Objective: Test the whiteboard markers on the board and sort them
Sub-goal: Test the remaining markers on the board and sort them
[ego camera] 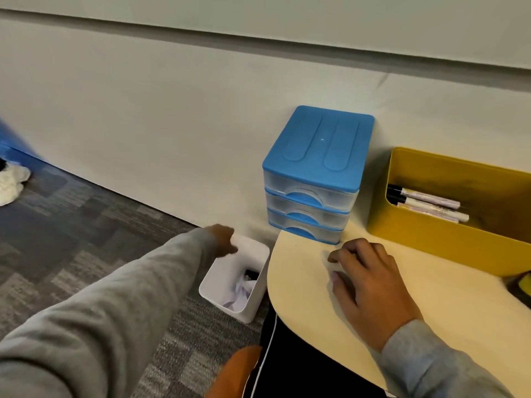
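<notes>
Grey sleeves fill the bottom of the view, one on each arm. Between them, low in the frame, an orange seat edge [241, 366] and a thin white cable [265, 357] run over something dark.

On the right, the right hand [370, 285] rests palm-down on the cream table [304, 282], fingers curled and loosely together; a pale blurred shape lies under the fingertips, and I cannot tell whether it is a marker or whether the hand grips it.

On the left, the left hand [222, 239] reaches out over the near-left rim of a small white waste bin [253, 294] that stands on the patterned grey carpet [86, 231], just beside the table's rounded edge. Its fingers point down toward the bin and are blurred, so whether they are apart or closed cannot be told. Crumpled white paper and a dark object lie inside the bin.

Farther back on the table, a blue-topped three-drawer organiser [316, 173] stands against the wall, all its clear drawers pushed in. To its right sits a yellow bin [425, 239] holding several whiteboard markers [428, 205], lying on their sides with black caps toward the left.

At the far right table edge a dark object with yellow shows partly. Far left on the floor lies a white crumpled cloth [11, 182]. Behind everything rises the pale wall, with the whiteboard [287, 15] across the top.
</notes>
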### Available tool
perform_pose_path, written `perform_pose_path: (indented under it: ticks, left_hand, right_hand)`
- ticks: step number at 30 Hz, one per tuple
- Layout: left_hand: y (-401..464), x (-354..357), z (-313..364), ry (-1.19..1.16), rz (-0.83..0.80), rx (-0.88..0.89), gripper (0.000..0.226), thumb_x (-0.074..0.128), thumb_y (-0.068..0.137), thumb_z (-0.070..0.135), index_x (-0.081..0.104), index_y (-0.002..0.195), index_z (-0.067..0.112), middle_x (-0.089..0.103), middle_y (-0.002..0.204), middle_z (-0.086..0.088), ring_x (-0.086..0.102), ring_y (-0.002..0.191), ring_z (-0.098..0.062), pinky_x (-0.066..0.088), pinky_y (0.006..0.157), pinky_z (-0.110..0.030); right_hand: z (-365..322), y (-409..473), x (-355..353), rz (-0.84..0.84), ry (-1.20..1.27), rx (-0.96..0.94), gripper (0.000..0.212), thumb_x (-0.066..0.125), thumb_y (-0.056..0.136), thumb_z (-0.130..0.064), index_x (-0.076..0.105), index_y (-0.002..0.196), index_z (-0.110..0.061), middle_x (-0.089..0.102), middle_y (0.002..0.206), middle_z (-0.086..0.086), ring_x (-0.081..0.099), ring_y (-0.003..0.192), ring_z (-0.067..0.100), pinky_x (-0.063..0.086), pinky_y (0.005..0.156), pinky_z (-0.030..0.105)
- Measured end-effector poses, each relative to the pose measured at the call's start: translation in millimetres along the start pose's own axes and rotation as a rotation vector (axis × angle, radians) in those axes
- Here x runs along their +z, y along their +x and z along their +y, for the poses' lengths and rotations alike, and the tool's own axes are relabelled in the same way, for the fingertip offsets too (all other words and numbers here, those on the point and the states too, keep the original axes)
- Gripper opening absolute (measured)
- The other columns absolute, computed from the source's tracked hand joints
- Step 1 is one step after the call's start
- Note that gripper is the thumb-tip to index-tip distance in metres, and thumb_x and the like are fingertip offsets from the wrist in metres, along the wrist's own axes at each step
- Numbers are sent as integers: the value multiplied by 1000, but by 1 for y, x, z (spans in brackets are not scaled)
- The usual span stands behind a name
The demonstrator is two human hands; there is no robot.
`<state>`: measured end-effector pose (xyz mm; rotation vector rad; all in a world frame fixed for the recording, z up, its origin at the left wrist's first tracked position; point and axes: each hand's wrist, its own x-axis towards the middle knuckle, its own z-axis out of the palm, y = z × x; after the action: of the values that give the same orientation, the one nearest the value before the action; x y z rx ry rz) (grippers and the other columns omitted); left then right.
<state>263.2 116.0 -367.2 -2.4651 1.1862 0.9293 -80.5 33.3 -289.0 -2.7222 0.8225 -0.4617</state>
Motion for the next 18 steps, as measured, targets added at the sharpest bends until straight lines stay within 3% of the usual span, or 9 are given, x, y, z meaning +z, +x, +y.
perform_pose_path:
  ticks: [2, 4, 7, 10, 13, 18]
  left_hand:
    - [-12, -35, 13, -212, 160, 41, 56, 54, 98, 41, 43, 148, 20, 52, 146, -12, 52, 131, -31, 42, 109, -39]
    - [-31, -72, 32, -596, 322, 136, 39, 49, 101, 35, 55, 137, 20, 62, 133, -13, 64, 112, -31, 51, 97, -40]
    - [-70, -112, 63, -1095, 403, 305, 31, 43, 103, 33, 64, 120, 17, 69, 115, -10, 69, 88, -19, 56, 83, -39]
    - [-102, -131, 90, -1241, 376, 405, 42, 36, 105, 44, 68, 117, 20, 72, 106, -3, 68, 86, -14, 54, 74, -32]
    - [-118, -131, 104, -1322, 340, 370, 44, 35, 103, 53, 70, 111, 26, 73, 106, 0, 66, 96, -19, 52, 75, -34]
    - [-137, -127, 122, -1381, 350, 356, 40, 36, 103, 54, 69, 97, 33, 73, 97, 5, 65, 94, -17, 52, 75, -37]
  right_hand:
    - [0, -1, -1, 14, 2, -7, 26, 53, 90, -35, 63, 112, -24, 50, 112, -6, 45, 100, 19, 44, 82, 34]
    - [1, -2, -3, 21, 12, -4, 25, 53, 90, -35, 62, 111, -25, 49, 112, -7, 46, 98, 19, 45, 81, 34]
    - [1, -1, 0, 21, 37, -6, 23, 52, 89, -35, 62, 109, -27, 49, 111, -7, 47, 97, 19, 45, 80, 32]
    - [2, 0, 0, 43, 89, -1, 20, 51, 89, -34, 61, 105, -28, 50, 111, -8, 48, 98, 18, 46, 81, 32]
    - [3, 0, -3, 79, 148, 7, 16, 52, 87, -31, 60, 101, -28, 48, 109, -11, 47, 97, 16, 45, 82, 28]
    - [8, -6, -13, 107, 249, -20, 14, 48, 90, -31, 59, 99, -29, 50, 107, -12, 53, 97, 13, 50, 83, 28]
